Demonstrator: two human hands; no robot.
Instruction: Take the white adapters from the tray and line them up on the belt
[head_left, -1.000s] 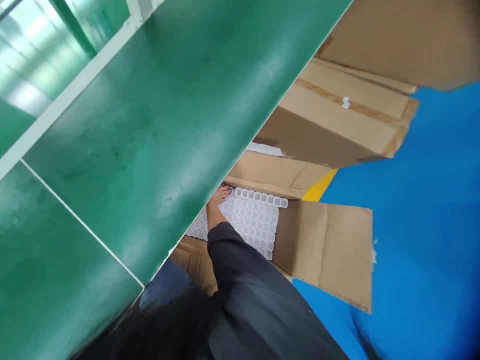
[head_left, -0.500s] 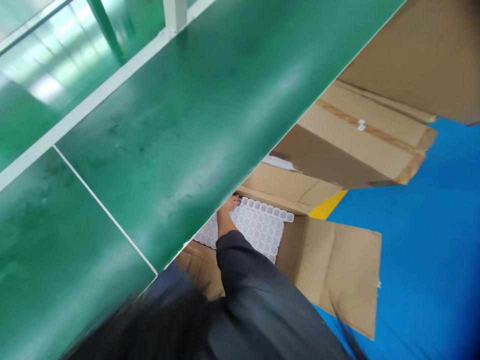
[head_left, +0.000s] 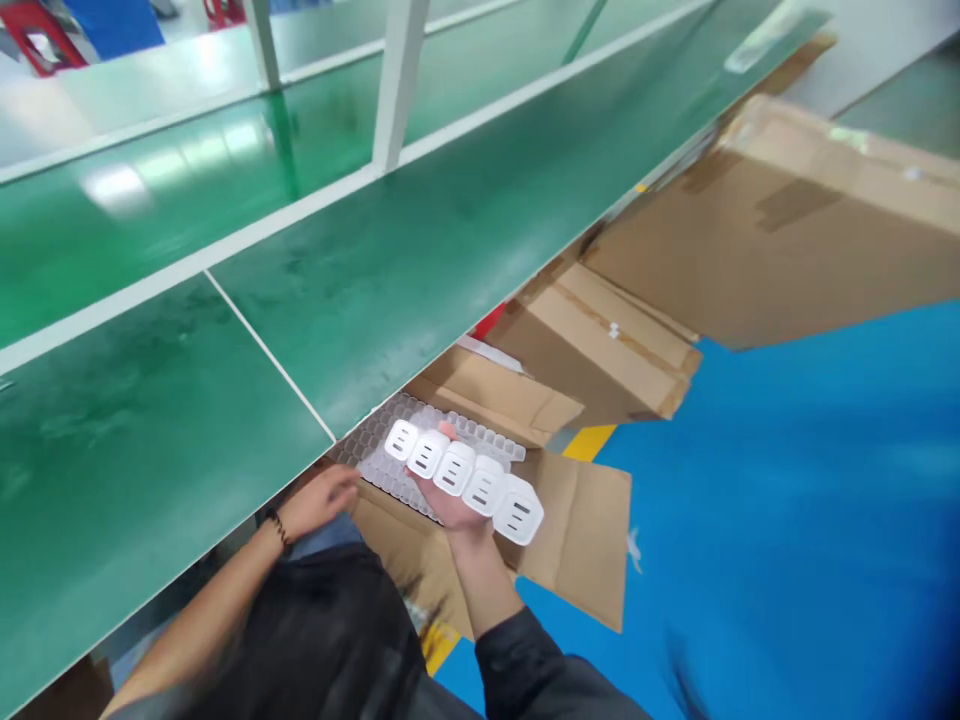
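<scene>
A row of several white plastic charger housings [head_left: 454, 468] with dark slots in their end faces lies along my right hand [head_left: 450, 503], which grips it from below. The row is above an open cardboard box [head_left: 574, 500]. More white housings [head_left: 487, 435] stand in close rows inside the box, partly hidden by the held ones. My left hand [head_left: 322, 500], with a dark bracelet on its wrist, is by the bench edge, left of the box. Its fingers are loosely bent and apart from the housings, and I see nothing in them.
A long green bench [head_left: 450, 240] with white uprights [head_left: 397, 90] runs diagonally over part of the box. Other cardboard boxes [head_left: 600, 340] stand beyond it along the bench. The floor [head_left: 720, 500] is blue with yellow stripes.
My right hand has come up out of the box with a row of housings in it. My left hand has come into view. The head view has shifted, showing more of the bench's far end.
</scene>
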